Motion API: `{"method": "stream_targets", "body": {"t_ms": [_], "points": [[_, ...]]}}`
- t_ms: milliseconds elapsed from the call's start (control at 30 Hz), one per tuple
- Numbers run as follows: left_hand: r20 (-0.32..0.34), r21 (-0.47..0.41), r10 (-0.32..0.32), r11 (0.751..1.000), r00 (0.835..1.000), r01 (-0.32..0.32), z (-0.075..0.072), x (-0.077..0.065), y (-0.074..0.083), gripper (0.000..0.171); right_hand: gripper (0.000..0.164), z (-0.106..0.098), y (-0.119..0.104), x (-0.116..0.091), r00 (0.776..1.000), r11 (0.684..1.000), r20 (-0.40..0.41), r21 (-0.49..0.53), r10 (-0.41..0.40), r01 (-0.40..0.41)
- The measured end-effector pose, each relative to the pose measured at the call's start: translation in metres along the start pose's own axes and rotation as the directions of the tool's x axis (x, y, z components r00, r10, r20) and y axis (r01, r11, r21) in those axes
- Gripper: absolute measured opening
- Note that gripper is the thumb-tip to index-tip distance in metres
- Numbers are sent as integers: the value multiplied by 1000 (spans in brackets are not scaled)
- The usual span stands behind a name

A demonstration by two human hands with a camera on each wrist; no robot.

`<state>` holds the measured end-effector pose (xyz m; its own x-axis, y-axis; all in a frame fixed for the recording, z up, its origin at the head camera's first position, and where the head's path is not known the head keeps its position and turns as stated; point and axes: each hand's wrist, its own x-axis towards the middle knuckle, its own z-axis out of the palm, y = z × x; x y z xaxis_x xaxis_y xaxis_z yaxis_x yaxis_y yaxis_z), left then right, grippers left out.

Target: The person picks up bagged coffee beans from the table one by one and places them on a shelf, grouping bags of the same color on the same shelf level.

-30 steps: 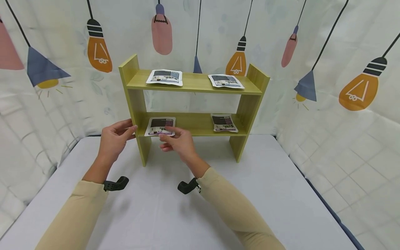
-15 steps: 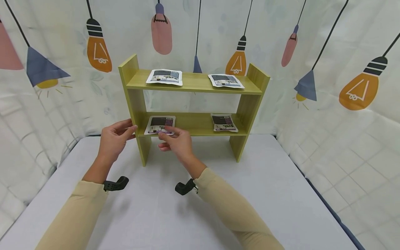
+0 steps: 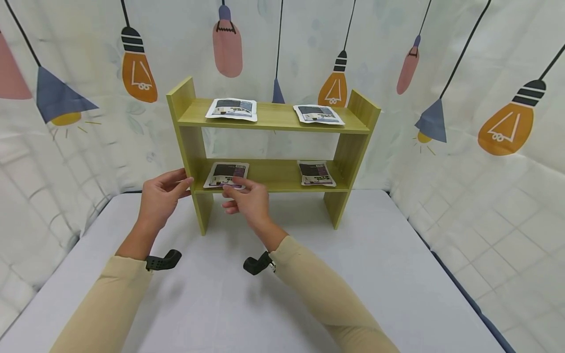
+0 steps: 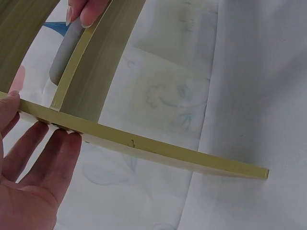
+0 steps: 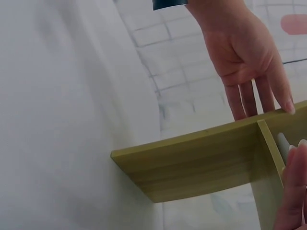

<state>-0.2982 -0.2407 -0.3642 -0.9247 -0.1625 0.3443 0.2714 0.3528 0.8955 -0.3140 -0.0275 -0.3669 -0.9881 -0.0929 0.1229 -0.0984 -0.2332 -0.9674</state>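
A two-tier, yellow-green wooden shelf (image 3: 273,177) stands on the table. My left hand (image 3: 161,197) holds its left side panel (image 4: 144,143), thumb on the front edge and fingertips against the outer face. Flat on the lower board's left lies a white-edged packet (image 3: 222,174) with black and purple print. Its near right corner is between the thumb and forefinger of my right hand (image 3: 253,201); the other fingers hang in front of the board. In the left wrist view, right-hand fingertips (image 4: 87,19) touch the packet's pale underside (image 4: 67,52), low over the board.
A similar dark packet (image 3: 316,174) lies at the lower board's right. On the top board are two white-and-blue packets, one left (image 3: 231,109) and one right (image 3: 319,114). A white-covered table (image 3: 282,274) spreads below. Lamp-printed curtains (image 3: 287,49) hang close behind.
My right hand has shifted slightly left, and the packet's near edge has slid back from overhanging the lower board's front. The left hand keeps its place on the side panel.
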Motion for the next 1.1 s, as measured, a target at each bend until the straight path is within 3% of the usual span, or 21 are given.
{"method": "stream_targets", "body": {"t_ms": [1100], "points": [[-4, -18, 10, 1000, 1000, -11, 1, 1, -3, 52, 41, 3, -1, -1, 1000, 1000, -18, -27, 5, -6]]}}
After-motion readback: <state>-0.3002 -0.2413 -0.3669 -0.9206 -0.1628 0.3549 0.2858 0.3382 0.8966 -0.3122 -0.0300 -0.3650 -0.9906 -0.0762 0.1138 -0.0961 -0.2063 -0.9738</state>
